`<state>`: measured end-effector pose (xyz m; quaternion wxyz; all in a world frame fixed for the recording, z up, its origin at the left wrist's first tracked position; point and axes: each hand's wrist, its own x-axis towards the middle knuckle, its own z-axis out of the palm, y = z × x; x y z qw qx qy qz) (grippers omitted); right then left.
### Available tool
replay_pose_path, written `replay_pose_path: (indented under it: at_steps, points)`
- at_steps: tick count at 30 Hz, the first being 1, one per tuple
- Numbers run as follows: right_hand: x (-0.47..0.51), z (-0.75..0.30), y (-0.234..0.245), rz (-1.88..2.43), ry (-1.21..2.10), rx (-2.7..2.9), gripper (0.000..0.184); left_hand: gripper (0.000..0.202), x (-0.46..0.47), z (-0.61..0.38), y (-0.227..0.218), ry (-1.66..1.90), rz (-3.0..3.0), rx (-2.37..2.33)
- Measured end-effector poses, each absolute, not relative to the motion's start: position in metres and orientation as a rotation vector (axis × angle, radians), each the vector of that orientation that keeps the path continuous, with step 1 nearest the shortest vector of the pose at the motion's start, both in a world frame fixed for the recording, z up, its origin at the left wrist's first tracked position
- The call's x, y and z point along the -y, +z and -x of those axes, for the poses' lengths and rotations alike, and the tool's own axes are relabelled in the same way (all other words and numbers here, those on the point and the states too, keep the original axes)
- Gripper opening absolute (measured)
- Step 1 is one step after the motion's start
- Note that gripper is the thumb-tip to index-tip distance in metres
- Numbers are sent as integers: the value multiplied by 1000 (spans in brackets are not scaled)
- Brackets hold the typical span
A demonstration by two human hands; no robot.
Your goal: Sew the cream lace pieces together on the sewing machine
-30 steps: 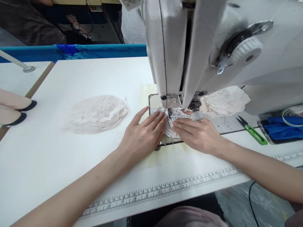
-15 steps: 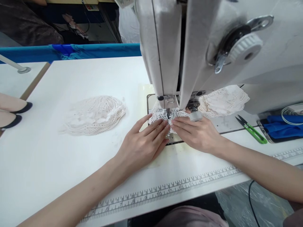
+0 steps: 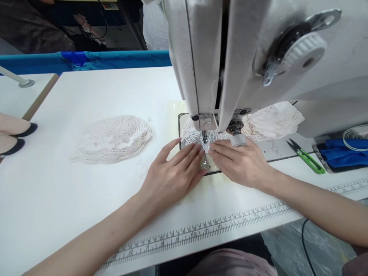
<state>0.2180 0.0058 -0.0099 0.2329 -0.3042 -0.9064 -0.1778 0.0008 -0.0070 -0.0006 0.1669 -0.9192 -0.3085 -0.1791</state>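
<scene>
A piece of white lace (image 3: 189, 133) lies under the presser foot (image 3: 204, 137) of a sewing machine (image 3: 198, 57). My left hand (image 3: 174, 170) rests flat on its near left side, fingers stretched toward the foot and thumb apart. From the right, my right hand (image 3: 241, 161) lies with extended fingers on the lace's near right edge, its fingertips close to the left ones. Part of the right hand is behind a round white machine knob (image 3: 238, 140). Both hands cover some of the lace.
A pile of lace pieces (image 3: 115, 140) lies on the left of the white table (image 3: 94, 203); more lace (image 3: 273, 120) sits under the machine arm. Green thread snips (image 3: 310, 161) and a blue cloth (image 3: 343, 153) are at right. A printed ruler (image 3: 184, 237) follows the front edge.
The lace has shifted slightly away from me under the foot, so less of it shows between my fingertips. My hands stay in nearly the same place, and the view has shifted a little.
</scene>
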Motion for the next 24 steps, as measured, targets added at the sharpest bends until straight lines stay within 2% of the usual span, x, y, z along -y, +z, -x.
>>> replay_pose_path:
  at_steps: [24]
  points:
    - [-15,-218,-8,970,-545,2554,28,38,-12,-1,-7,-560,2661,1063]
